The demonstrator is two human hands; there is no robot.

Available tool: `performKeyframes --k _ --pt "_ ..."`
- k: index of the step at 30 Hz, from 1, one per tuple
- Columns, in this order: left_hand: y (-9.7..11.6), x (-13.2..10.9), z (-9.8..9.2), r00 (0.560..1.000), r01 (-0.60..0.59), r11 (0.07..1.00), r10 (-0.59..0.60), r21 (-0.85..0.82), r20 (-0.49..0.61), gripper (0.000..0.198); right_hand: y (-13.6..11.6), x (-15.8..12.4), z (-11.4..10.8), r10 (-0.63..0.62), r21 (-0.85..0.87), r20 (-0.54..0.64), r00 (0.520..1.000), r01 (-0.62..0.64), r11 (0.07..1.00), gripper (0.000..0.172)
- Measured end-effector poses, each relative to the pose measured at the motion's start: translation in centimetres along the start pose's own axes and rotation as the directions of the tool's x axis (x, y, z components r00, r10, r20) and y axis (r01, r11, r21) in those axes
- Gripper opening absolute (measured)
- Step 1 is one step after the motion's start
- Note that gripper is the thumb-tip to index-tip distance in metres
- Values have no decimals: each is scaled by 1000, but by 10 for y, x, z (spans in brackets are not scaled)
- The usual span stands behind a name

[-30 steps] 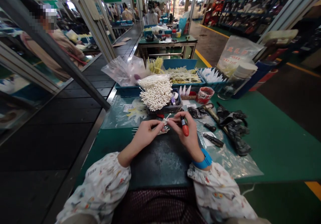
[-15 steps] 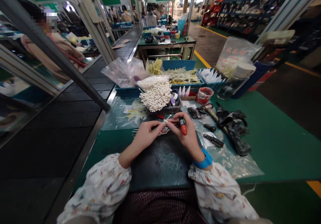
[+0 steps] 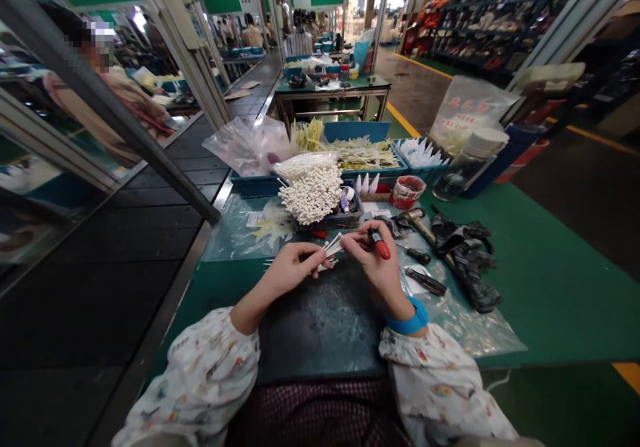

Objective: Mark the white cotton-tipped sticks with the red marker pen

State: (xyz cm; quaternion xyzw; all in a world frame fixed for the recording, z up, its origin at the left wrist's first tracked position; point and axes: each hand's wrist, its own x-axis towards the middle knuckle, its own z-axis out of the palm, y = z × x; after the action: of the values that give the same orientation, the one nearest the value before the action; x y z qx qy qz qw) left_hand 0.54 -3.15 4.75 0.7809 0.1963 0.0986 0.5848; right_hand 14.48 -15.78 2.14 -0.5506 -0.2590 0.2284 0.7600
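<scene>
Several thin white sticks with rounded tips (image 3: 334, 243) are pinched in my left hand (image 3: 295, 263), fanned a little to the upper right. My right hand (image 3: 373, 260) has a short red-and-black marker-like thing (image 3: 381, 244) tucked among its fingers. The thumb and forefinger of that hand are close to the stick tips; whether they touch is hard to see. More white sticks (image 3: 327, 266) lie on the table just behind my hands, partly hidden. Beyond them, a thick bundle of the same sticks (image 3: 313, 190) lies in clear plastic, tips facing me.
Blue bins (image 3: 400, 161) with pale strips and white cones line the back. A red-rimmed pot (image 3: 407, 192) and a clear jar (image 3: 470, 163) stand right of them. Black-handled tools (image 3: 425, 280) and a dark-wrapped tool (image 3: 470, 260) lie at right. A metal post (image 3: 165, 157) slants at left.
My right hand has moved slightly right and up, away from my left hand, with the red-and-black thing. The sticks in my left hand now show more fanned out.
</scene>
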Motion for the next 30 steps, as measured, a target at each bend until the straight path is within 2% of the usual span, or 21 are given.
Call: performKeyframes --k 7,11,23,30 --pt "0 0 0 999 28 999 -28 -34 27 36 2 0 0 53 64 -7 999 -52 997 47" --pt "0 1 -1 998 43 999 -41 -32 48 34 0 0 -1 72 47 35 997 -73 996 48" --pt "-3 1 6 999 -1 1000 1 1 -36 42 6 -11 8 -107 -152 74 992 117 981 37" --pt "-4 0 11 997 -37 996 43 80 -70 41 10 -11 7 -99 -177 29 995 103 979 37"
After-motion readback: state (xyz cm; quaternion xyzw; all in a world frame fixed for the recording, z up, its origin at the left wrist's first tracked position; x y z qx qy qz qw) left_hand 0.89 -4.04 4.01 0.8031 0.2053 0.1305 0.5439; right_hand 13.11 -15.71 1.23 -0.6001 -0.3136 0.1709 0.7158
